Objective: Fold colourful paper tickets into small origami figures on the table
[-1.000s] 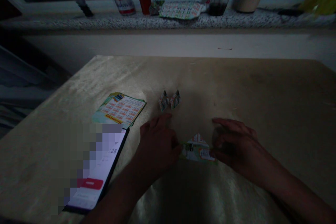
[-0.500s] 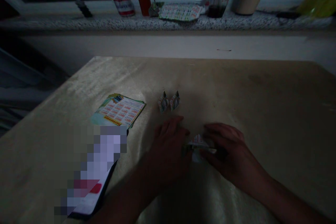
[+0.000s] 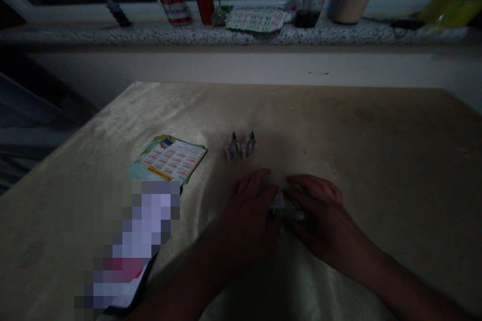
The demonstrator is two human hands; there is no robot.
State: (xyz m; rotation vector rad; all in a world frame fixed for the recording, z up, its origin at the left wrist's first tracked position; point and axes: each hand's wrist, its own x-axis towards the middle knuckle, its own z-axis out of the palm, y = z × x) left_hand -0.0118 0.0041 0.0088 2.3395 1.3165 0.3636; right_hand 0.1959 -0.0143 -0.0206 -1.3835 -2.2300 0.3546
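While we're steadying the folded paper (image 3: 279, 202), probably against slipping, our left hand (image 3: 249, 210) and right hand (image 3: 323, 210) are gripping it

We look into a dim scene. Pale sheen streaks the left of the smooth beige counter (image 3: 158, 110), while shadow covers the bare left hand (image 3: 250, 210) and right hand (image 3: 320, 205), hiding fine detail. Square mosaic blocks mask the white-screened black phone (image 3: 141, 241); towards its edges our view softens and stretches.
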